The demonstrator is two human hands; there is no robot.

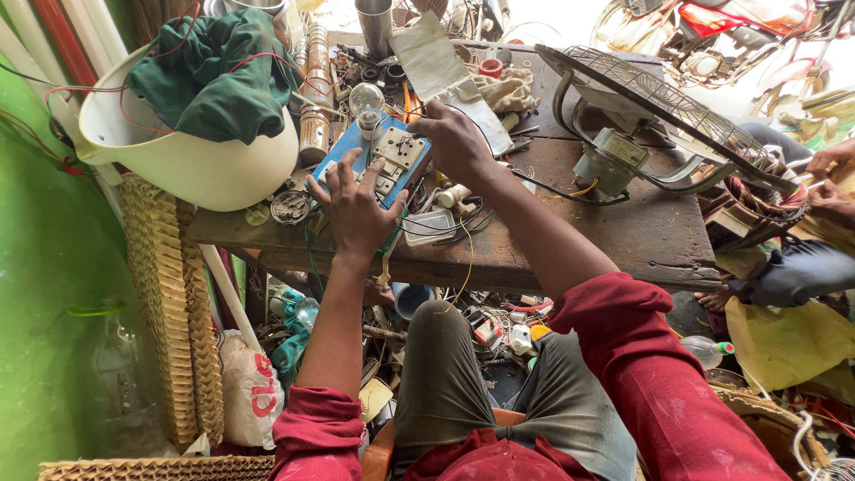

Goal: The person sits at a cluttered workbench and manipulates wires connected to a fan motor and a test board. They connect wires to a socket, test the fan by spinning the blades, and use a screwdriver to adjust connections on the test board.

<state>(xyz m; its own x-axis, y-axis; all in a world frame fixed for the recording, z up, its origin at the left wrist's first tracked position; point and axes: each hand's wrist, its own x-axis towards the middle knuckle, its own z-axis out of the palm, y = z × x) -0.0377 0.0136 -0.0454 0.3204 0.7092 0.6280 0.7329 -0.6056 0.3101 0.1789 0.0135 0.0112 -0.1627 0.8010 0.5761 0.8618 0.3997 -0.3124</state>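
— Gripping what, exactly?

— Both hands are on the blue rectangular switchboard [370,165] with cream switches and sockets, lying on the worn brown wooden workbench [623,232]. The left hand [354,209] lies spread flat over the board's near end, fingers apart, pressing rather than clasping. The right hand [456,141] has its fingers curled together at the board's far right corner; whether it pinches anything there I cannot tell.

— And round about, biggest first?

— At nine o'clock from the board, the large cream plastic tub [191,160] stuffed with a dark green cloth [214,85] and red wires. At three o'clock, a grey wire fan guard [659,102] tilted over a small grey-green motor [610,160]. At twelve o'clock, a clear glass light bulb [366,100] stands on the board's far end. At five o'clock, just beside the board, a small clear plastic box [429,227].

— Anyone else?

— Another person's hands [833,183] at the far three o'clock edge, well apart.
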